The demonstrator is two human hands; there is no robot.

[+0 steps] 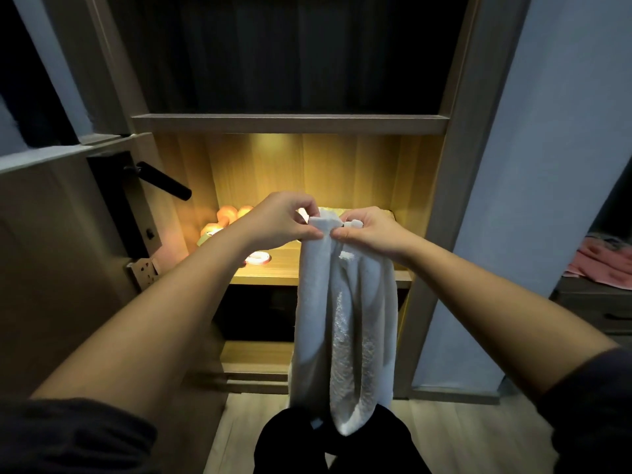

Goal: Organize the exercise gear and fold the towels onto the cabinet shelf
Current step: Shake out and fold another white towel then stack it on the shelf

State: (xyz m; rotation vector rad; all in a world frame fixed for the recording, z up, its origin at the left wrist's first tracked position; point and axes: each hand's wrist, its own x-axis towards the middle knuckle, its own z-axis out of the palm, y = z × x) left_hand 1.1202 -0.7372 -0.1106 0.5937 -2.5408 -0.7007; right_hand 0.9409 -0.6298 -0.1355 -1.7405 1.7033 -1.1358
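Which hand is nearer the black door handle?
Left. The left hand pinches the white towel just right of the door handle; the right hand is farther right.

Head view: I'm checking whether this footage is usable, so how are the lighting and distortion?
Head view: dim overall; only the lit shelf glows warm, blowing out the orange gear on it; the upper compartment is near black; the towel, held by left hand and right hand, reads clearly; wide-angle bending curves the cabinet frame.
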